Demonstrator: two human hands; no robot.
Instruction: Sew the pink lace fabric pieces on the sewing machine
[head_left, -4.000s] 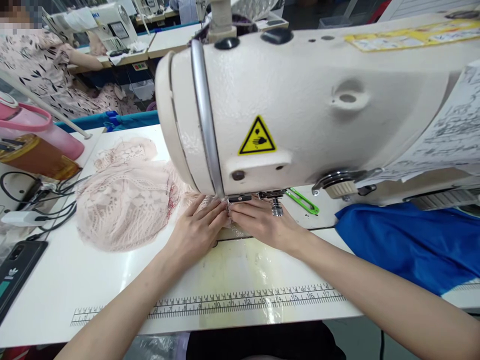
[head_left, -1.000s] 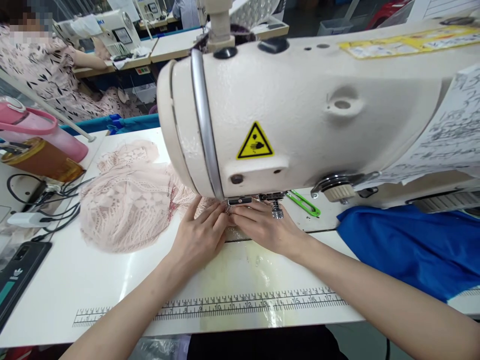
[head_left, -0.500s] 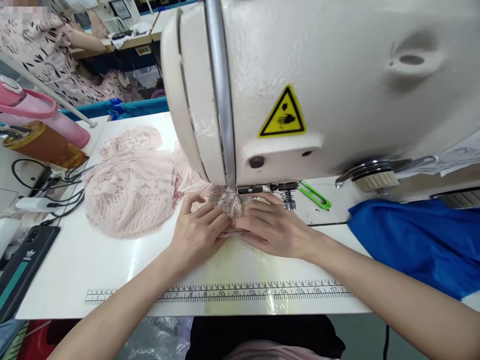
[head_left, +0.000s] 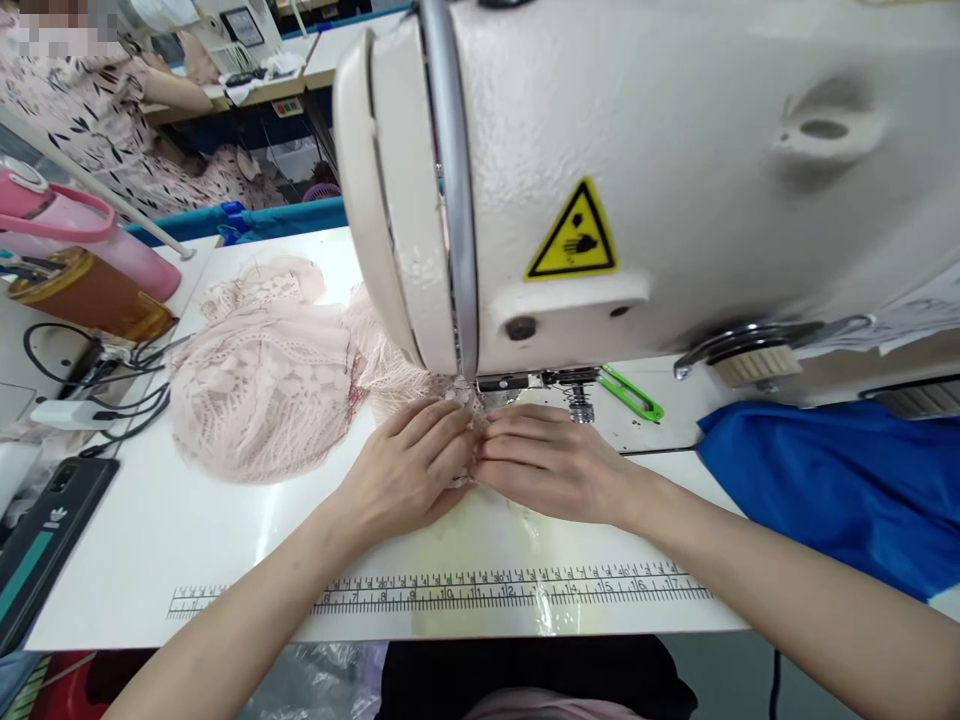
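Note:
Pale pink lace fabric [head_left: 259,390] lies spread on the left of the white table and runs under the head of a sewing machine [head_left: 405,200]. My left hand [head_left: 412,460] is closed on the lace's near edge, fingers bunched and the thumb tucked beneath. Close against it, my right hand [head_left: 540,460] pinches the same edge from the right, its fingers pressed together. Both hands sit just in front of the machine's needle area, which the machine head and my fingers mostly hide.
Green thread snips [head_left: 631,393] lie behind my right hand, and blue cloth [head_left: 832,490] is at the right. A phone [head_left: 56,540], cables, a brown pen cup [head_left: 90,290] and a pink bottle [head_left: 112,240] line the left. A printed ruler [head_left: 442,593] follows the front edge. A co-worker [head_left: 82,110] sits beyond.
My hands have drawn together at the lace edge, and less lace shows between them. My left fingers now lie flatter and closer together. The view has shifted slightly.

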